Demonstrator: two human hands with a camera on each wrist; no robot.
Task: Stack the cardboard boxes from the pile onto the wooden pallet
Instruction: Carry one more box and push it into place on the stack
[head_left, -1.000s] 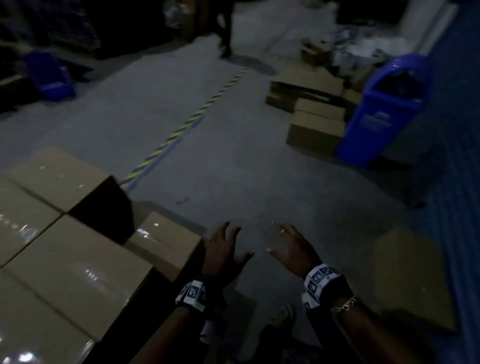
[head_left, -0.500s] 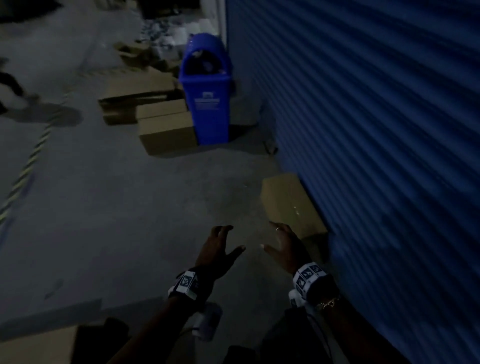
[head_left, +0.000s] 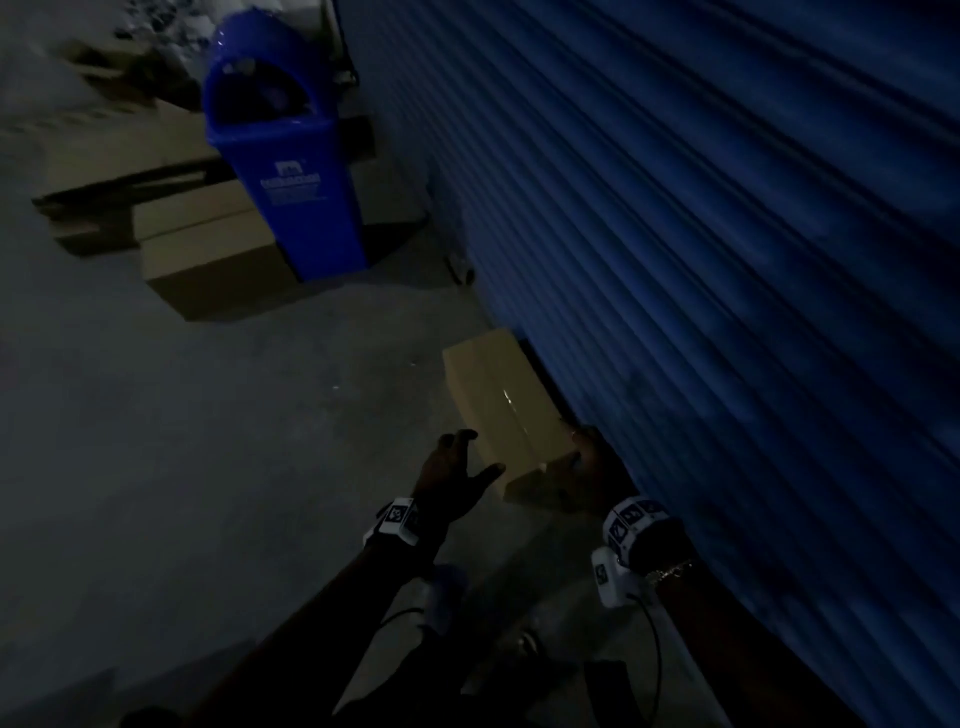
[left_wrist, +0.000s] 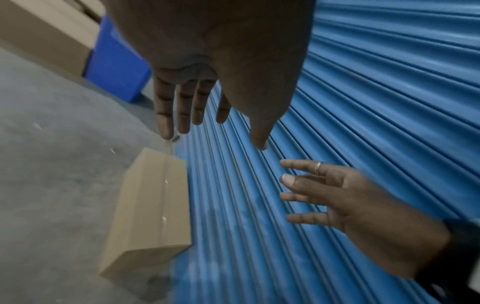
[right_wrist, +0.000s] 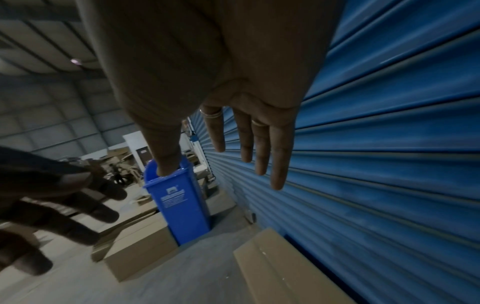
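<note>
Box (head_left: 496, 402) now lies right in front of the person, flat on the floor (head_left: 208, 467) with one long side just beside the blue shutter (head_left: 727, 260), its taped seam facing up. Both hands reach down toward its near end. The left hand (head_left: 452, 480) hangs just short of the near left corner, fingers spread and thumb out, holding nothing; from the left wrist view there is clear air between its fingertips and the cardboard. The right hand (head_left: 592, 465) is at the near right corner, by the shutter, fingers straight and splayed; in the head view it looks close to touching, but the dark makes contact impossible to tell. So each grip is spread wide and empty.

A second ago the view took in stacked boxes at the left, with this box only a dim shape at the right edge. Half a second ago the shutter filled the right side and the box sat beyond the fingertips. Since then the person has closed in, and the hands now bracket the box's near end.

That suggests the walk back for another box is done and the pick-up is about to start. The pallet is out of sight, so the carry is yet to come. A blue bin (head_left: 283, 171) and more boxes (head_left: 208, 270) stand farther along the shutter
</note>
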